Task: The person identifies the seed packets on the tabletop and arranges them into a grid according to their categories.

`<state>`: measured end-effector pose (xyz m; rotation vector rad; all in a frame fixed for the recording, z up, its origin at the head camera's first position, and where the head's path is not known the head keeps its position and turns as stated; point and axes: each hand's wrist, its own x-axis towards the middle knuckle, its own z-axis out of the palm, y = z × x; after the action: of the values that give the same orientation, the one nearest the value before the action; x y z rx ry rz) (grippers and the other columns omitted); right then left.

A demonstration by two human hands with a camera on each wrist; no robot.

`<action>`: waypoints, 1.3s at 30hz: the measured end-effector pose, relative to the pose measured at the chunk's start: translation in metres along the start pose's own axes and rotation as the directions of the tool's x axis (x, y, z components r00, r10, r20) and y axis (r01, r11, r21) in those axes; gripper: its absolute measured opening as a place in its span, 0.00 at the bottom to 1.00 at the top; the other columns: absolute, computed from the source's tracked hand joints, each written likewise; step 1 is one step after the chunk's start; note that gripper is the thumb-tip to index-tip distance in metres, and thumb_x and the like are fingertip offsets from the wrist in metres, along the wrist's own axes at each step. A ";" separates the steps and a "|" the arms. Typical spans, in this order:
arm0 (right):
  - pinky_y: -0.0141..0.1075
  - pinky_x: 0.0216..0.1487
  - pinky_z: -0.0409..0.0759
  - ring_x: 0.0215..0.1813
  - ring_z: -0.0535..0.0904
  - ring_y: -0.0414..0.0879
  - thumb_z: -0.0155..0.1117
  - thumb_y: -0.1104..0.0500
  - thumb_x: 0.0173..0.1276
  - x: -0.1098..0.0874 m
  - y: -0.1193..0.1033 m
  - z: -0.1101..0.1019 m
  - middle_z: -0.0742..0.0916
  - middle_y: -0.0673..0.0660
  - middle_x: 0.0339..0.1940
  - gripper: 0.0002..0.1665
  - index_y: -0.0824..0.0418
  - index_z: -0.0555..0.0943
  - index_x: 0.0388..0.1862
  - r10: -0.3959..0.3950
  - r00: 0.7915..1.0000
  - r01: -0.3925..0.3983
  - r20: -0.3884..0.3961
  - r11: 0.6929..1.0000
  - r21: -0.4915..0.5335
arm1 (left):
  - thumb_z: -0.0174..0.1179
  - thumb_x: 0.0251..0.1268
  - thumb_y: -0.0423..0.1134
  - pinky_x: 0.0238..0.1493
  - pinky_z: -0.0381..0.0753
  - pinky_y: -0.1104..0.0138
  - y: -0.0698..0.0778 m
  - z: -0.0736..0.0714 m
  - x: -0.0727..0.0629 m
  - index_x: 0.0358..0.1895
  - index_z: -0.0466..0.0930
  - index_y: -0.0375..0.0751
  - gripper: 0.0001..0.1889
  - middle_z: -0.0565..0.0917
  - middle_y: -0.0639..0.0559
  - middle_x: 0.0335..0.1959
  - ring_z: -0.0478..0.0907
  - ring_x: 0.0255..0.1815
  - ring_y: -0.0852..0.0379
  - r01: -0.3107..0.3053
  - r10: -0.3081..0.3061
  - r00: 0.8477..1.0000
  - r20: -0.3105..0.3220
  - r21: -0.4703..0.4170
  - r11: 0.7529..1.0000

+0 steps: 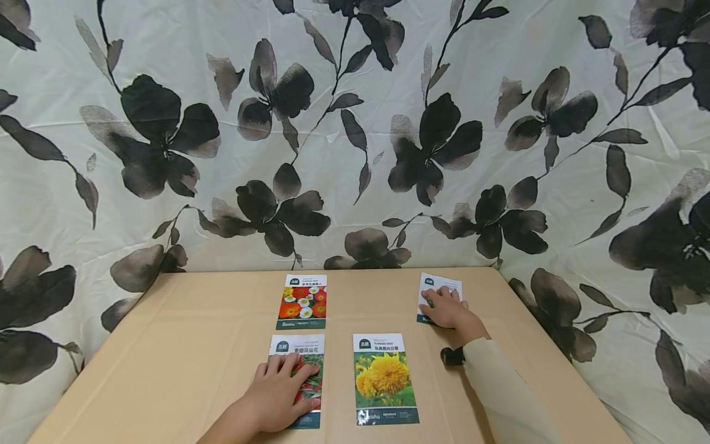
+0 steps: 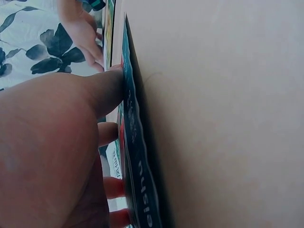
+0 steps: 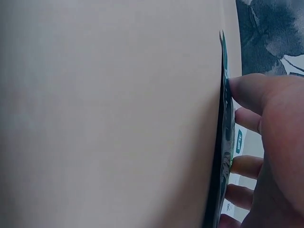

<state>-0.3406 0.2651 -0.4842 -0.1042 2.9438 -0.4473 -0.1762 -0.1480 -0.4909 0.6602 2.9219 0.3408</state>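
Note:
My left hand [image 1: 277, 394] rests on a seed packet with red flowers [image 1: 312, 387], its fingers spread over the front and covering much of the picture. Over at the far right of the table, my right hand [image 1: 452, 314] lies on another seed packet [image 1: 429, 283], whose picture is mostly hidden under the fingers. In the left wrist view, the thumb and fingertips touch the face of the red-flower packet [image 2: 135, 123] along its dark lower band. The right wrist view shows fingertips against the printed face of the right packet [image 3: 225, 123].
Between the hands lies a seed packet with yellow flowers [image 1: 386, 379]. Behind the left hand is one with red, orange and white flowers [image 1: 302, 302]. All lie on a light wooden table [image 1: 194, 345], with a floral curtain [image 1: 355, 142] hanging behind its far edge.

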 end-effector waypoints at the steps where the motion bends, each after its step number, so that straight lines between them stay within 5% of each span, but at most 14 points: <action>1: 0.73 0.66 0.58 0.73 0.59 0.70 0.53 0.40 0.80 0.000 -0.001 0.000 0.67 0.68 0.75 0.33 0.48 0.67 0.79 -0.001 1.000 0.001 -0.001 1.000 -0.001 | 0.57 0.65 0.71 0.56 0.66 0.40 0.000 -0.001 0.000 0.69 0.75 0.61 0.33 0.71 0.44 0.68 0.64 0.63 0.41 0.002 -0.002 1.000 0.003 -0.002 1.000; 18: 0.70 0.64 0.61 0.71 0.62 0.67 0.54 0.40 0.79 0.003 -0.015 0.006 0.69 0.66 0.73 0.33 0.47 0.68 0.78 -0.026 1.000 0.026 -0.015 1.000 -0.011 | 0.51 0.64 0.77 0.55 0.65 0.41 -0.003 0.003 0.002 0.69 0.74 0.61 0.37 0.70 0.43 0.67 0.63 0.62 0.40 -0.009 0.009 1.000 -0.015 0.021 1.000; 39: 0.69 0.67 0.60 0.70 0.61 0.66 0.54 0.39 0.79 0.006 -0.033 0.012 0.68 0.65 0.74 0.34 0.46 0.67 0.79 -0.025 1.000 0.025 0.001 0.999 -0.020 | 0.56 0.63 0.74 0.57 0.66 0.41 -0.001 0.002 0.002 0.69 0.75 0.62 0.35 0.71 0.44 0.68 0.64 0.62 0.42 0.011 -0.011 1.000 -0.004 -0.010 1.000</action>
<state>-0.3429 0.2299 -0.4864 -0.1444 2.9495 -0.4210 -0.1783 -0.1481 -0.4928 0.6422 2.9244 0.3555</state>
